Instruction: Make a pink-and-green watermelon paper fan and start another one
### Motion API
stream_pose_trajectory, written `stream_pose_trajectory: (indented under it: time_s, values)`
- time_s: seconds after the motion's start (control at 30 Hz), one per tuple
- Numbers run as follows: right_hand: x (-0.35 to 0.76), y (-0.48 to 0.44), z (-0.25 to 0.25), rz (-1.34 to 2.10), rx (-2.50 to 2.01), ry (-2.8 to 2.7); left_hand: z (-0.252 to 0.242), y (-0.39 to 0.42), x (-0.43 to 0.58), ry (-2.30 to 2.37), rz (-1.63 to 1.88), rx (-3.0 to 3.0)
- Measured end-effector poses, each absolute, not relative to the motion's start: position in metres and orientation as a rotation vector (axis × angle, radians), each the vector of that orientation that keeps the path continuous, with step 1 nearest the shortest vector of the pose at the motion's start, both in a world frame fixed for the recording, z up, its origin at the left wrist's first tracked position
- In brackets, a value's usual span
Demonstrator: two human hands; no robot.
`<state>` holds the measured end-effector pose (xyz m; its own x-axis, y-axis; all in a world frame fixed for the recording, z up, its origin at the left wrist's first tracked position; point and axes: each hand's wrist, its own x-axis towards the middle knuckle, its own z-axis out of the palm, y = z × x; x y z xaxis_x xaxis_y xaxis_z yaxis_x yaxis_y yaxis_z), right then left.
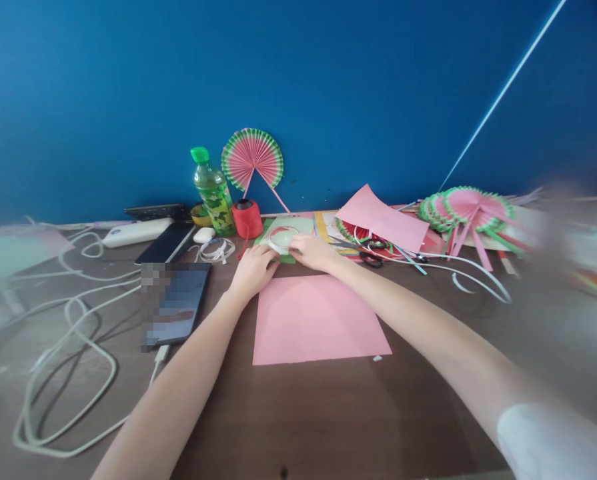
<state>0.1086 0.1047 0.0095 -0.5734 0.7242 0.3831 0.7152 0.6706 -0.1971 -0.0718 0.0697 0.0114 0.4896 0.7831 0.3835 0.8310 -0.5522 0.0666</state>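
Observation:
A roll of clear tape [283, 230] lies on the green paper [267, 230] at the back of the table, between my two hands. My right hand [309, 252] has its fingers bent and closed at the roll's right rim. From the left, my left hand [253, 270] reaches the roll's near edge with its fingers curled in; the fingertips are partly hidden. Just in front of both hands, a sheet of pink paper [318, 320] rests flat, partly under my right forearm.
To the left are a phone [178, 303], a looped white cable [113, 373], a green-capped bottle [213, 193] and red thread [247, 219]. A pleated paper fan [253, 157] leans on the blue wall. Scissors [373, 257], pink paper [383, 217] and more fans [468, 207] lie rightward.

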Motion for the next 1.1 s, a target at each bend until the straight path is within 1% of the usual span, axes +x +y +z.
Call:
stream_pose_trajectory:
  time_s: [0.2, 0.3, 0.4, 0.5, 0.6, 0.8, 0.97, 1.1]
  values:
    - [0.101, 0.095, 0.015, 0.008, -1.339, -2.174, 0.007, 0.074, -0.073, -1.517, -0.613, -2.633]
    - [0.099, 0.086, 0.015, 0.014, -1.258, -2.155, 0.004, 0.077, -0.073, -1.559, -0.655, -2.659]
    - [0.095, 0.083, 0.012, 0.019, -1.078, -2.342, 0.003, 0.079, -0.073, -1.564, -0.642, -2.676]
    - [0.092, 0.089, 0.006, 0.125, -1.001, -2.472, 0.004, 0.078, -0.072, -1.553, -0.638, -2.685]
    - [0.091, 0.097, 0.002, 0.210, -1.014, -2.473, 0.004, 0.078, -0.072, -1.540, -0.633, -2.697]
    - [0.090, 0.100, 0.005, 0.270, -1.136, -2.382, 0.003, 0.080, -0.075, -1.516, -0.659, -2.726]
    - [0.081, 0.099, 0.017, 0.294, -1.220, -2.270, 0.004, 0.082, -0.076, -1.539, -0.710, -2.674]
    - [0.078, 0.098, 0.032, 0.375, -1.153, -2.191, 0.013, 0.078, -0.076, -1.630, -0.708, -2.520]
